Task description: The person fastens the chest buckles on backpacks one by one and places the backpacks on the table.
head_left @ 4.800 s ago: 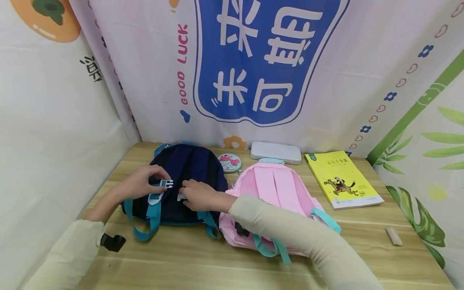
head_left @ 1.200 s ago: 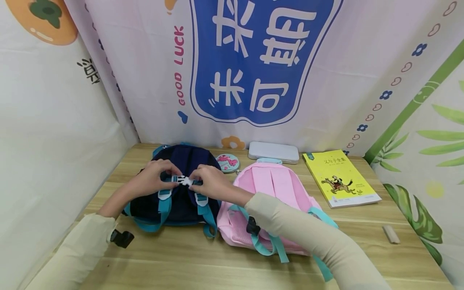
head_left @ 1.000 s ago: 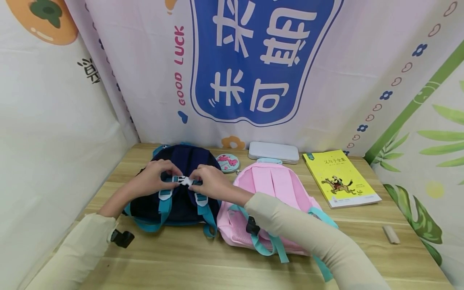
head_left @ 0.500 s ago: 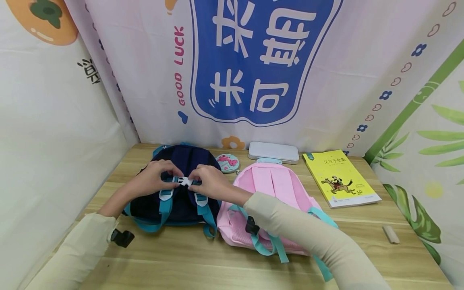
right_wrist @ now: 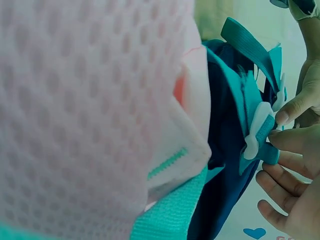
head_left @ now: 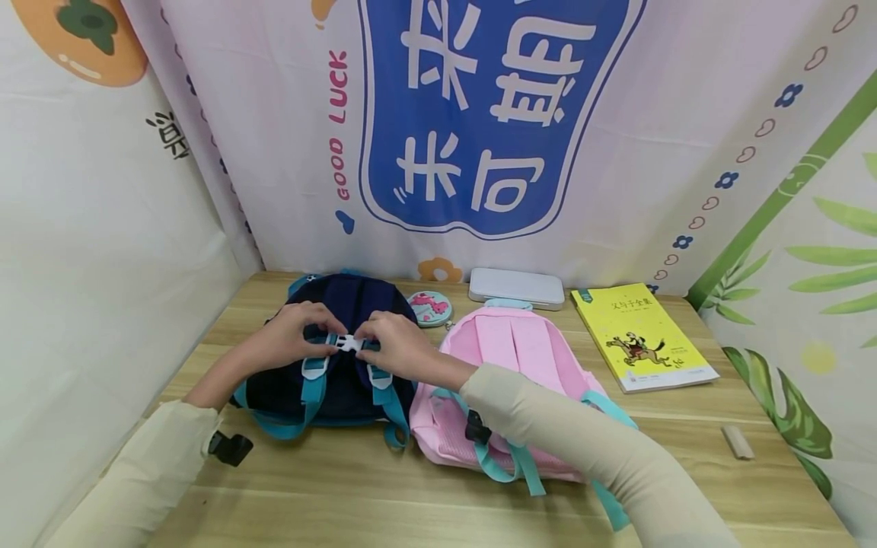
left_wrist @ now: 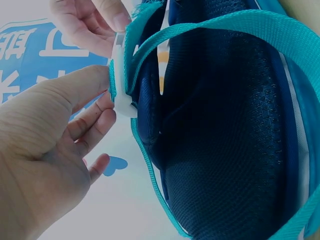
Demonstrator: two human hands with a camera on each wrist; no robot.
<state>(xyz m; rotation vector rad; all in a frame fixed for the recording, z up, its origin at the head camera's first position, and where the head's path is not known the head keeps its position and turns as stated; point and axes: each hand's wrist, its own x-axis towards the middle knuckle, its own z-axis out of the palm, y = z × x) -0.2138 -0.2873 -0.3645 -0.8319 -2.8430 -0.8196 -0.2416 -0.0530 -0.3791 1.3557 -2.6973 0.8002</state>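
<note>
In the head view a navy backpack [head_left: 342, 399] with teal straps lies back panel up at the left of the table. Over its middle, a white side-release buckle [head_left: 349, 343] has its two halves meeting end to end. My left hand [head_left: 296, 332] pinches the left half by its teal webbing, thumb and fingertips at the plastic. From the other side, my right hand [head_left: 400, 346] pinches the right half. White strap adjusters [head_left: 314, 368] hang below on both shoulder straps. In the left wrist view, a white adjuster [left_wrist: 124, 95] partly hides the buckle.
A pink backpack [head_left: 530, 354] lies close on the right, beneath my right forearm. Behind stand a round case [head_left: 431, 308] and a white box [head_left: 517, 288]. Farther right are a yellow book [head_left: 642, 335] and a small beige block [head_left: 737, 441] on the wooden table [head_left: 329, 495].
Earlier my left hand held the pronged half apart while my right hand was at the other strap. The halves then came together at the middle; over the last second the hands barely moved.
</note>
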